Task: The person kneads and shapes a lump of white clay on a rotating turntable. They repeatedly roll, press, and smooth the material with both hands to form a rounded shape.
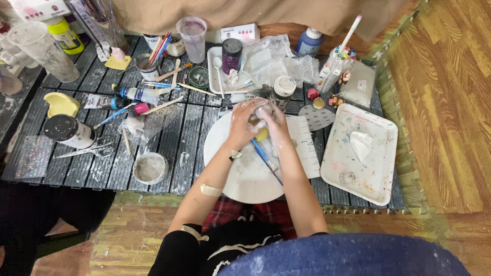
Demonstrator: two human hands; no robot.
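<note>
The head view looks straight down at a dark slatted mat (102, 168) on a wooden floor. Both hands are together above the far part of a round white board (245, 174), which lies at the near edge of the mat. The left hand (244, 120) and the right hand (273, 121) are closed around a small pale lump (263, 108), and the fingers are covered with white paste. The lump is mostly hidden, so its shape and its long axis cannot be told; only a pale top and a yellow bit (262, 135) below the palms are visible. A blue-handled brush (264, 157) lies on the board under the right wrist, its long axis running from far-left to near-right. To the right is a white tray (381, 179) with paint spots. To the left is a small round tub (150, 167).
</note>
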